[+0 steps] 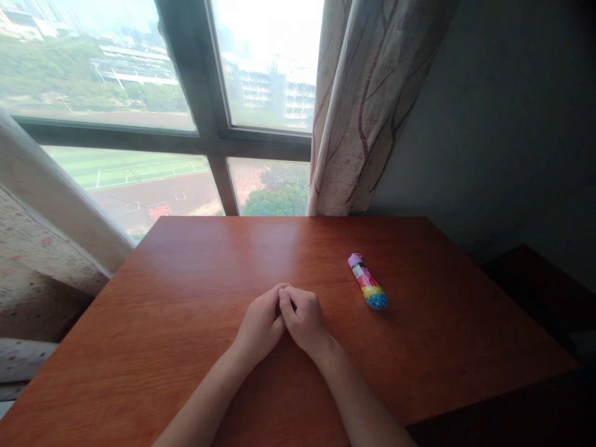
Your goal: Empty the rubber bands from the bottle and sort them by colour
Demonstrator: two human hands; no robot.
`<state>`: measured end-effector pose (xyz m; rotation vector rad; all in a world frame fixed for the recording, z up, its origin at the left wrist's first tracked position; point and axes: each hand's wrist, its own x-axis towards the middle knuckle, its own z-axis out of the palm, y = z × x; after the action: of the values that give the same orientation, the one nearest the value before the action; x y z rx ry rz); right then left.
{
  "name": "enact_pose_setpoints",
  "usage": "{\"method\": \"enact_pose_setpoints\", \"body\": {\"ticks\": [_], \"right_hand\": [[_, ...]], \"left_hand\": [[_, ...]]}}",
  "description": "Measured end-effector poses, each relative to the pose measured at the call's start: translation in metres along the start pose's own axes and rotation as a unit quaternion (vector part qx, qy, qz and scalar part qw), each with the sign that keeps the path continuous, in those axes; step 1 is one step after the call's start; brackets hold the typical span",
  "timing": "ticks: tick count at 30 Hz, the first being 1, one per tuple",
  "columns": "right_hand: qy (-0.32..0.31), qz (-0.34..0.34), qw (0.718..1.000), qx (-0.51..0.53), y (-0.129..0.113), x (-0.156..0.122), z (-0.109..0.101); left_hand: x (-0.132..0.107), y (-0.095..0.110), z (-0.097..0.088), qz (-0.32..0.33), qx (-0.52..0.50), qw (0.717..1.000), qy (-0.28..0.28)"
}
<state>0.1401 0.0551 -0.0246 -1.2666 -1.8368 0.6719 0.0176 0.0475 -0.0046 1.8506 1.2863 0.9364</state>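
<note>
My left hand (261,323) and my right hand (303,318) rest together on the middle of a reddish-brown wooden table (186,292). Both are curled, fingertips pressed against each other, and whatever lies between them is hidden. To the right of my right hand, about a hand's width away, lies a small clear tube (367,289) with a lilac cap, filled with layers of coloured bits: pink, yellow, blue. It lies on its side, cap pointing away from me. Neither hand touches it.
A large window (218,124) stands behind the table's far edge. A patterned curtain (367,105) hangs at the far right corner, another curtain (51,217) at the left. A dark wall (512,124) runs along the right.
</note>
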Motion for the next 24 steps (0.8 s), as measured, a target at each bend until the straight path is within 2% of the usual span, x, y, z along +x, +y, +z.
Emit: {"method": "enact_pose_setpoints", "body": {"ticks": [24], "right_hand": [[0.0,-0.003,1.0,-0.002,0.0004,-0.0013,0.0008]], "left_hand": [[-0.0011,-0.0046,0.0015,0.005,-0.003,1.0,-0.001]]}}
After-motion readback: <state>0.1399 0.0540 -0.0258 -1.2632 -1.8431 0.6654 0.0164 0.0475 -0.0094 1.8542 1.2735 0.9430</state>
